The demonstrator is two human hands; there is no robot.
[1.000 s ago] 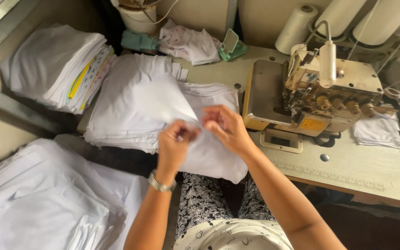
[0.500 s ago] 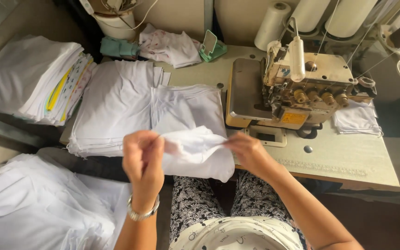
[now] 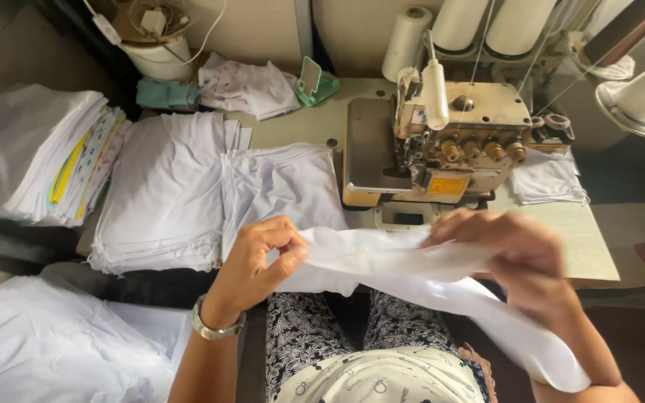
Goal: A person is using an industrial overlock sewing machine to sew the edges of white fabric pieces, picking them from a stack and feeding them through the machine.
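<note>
White fabric piece [image 3: 412,265] is stretching across lower centre of frame, my left hand [image 3: 259,261] and right hand [image 3: 520,257] both pinching it, not yet feeding into the overlock machine [image 3: 442,145]; stacks [image 3: 166,186] at centre left waiting.

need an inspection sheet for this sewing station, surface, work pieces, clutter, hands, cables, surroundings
surface: pale table, mostly covered.
job's things: white fabric piece stretched between both hands; sewing machine behind it.
clutter: white fabric stacks, green holder, crumpled cloth.
grippers: left hand pinches the fabric; right hand grips it, blurred.
cables: white cord by a tub; threads run from cones down to the machine.
surroundings: fabric piles at left, patterned lap below.
</note>
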